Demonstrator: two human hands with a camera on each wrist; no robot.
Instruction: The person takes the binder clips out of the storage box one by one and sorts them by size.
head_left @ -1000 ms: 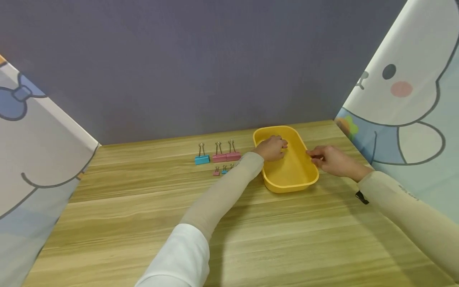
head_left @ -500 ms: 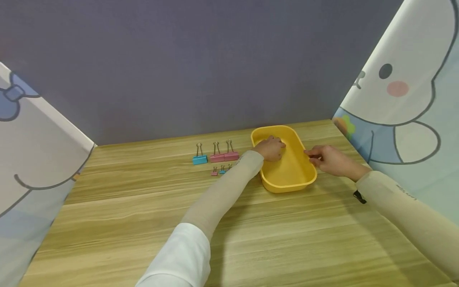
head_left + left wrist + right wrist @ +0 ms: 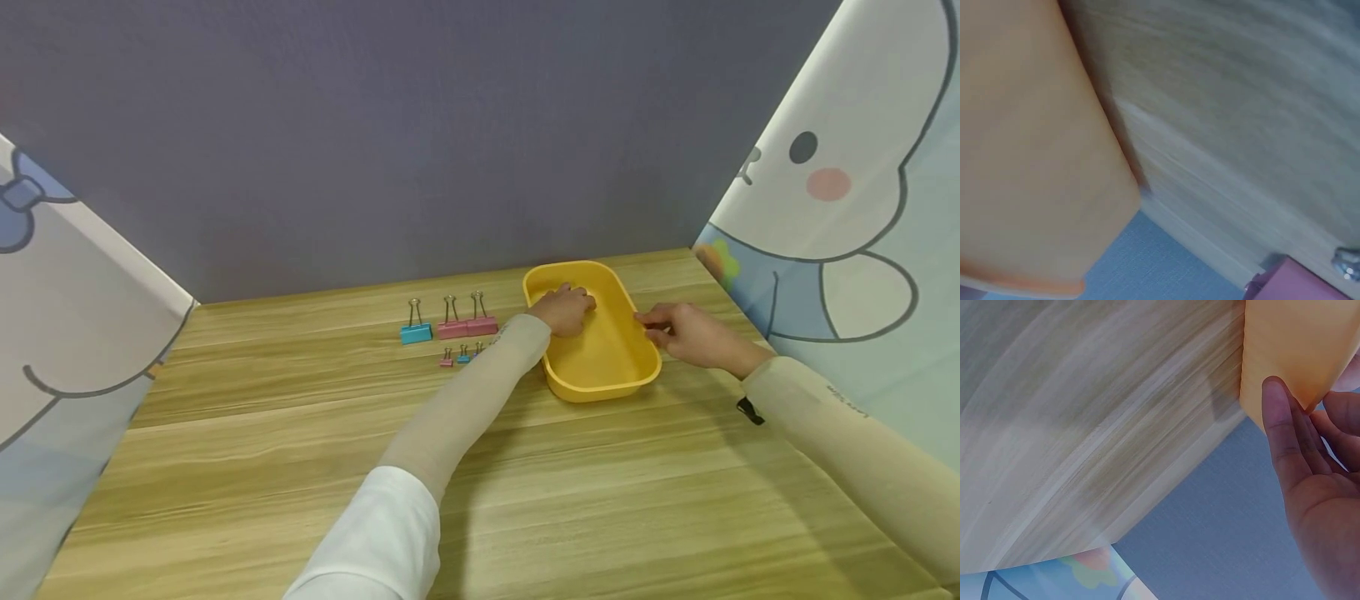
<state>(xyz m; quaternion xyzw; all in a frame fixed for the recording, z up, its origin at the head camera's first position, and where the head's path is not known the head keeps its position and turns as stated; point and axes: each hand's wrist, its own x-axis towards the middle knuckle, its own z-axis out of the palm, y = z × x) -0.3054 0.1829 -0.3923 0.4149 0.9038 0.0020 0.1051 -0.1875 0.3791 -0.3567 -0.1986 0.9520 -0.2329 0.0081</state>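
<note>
A yellow plastic bin (image 3: 600,367) stands on the wooden table toward the back right. My left hand (image 3: 564,310) reaches over its left rim, down inside it. The back of that hand faces up and hides the palm, so I cannot tell whether it holds anything; the left wrist view shows only the bin's outer wall (image 3: 1035,150). My right hand (image 3: 684,332) pinches the bin's right rim, its fingers (image 3: 1282,434) against the wall. Left of the bin are a large blue binder clip (image 3: 416,334) and two large pink binder clips (image 3: 467,328).
Before the large clips sit small binder clips, one pink (image 3: 446,362), one blue (image 3: 463,358) and another partly behind my left sleeve (image 3: 480,383). A grey wall (image 3: 420,167) borders the table's back. Printed cloth panels (image 3: 840,275) flank both sides. A black strap (image 3: 750,411) hangs by the right forearm.
The whole view has shifted slightly, moving the scene a little left. My left fingers have lowered and drawn in slightly inside the bin. My right hand stays on the rim.
</note>
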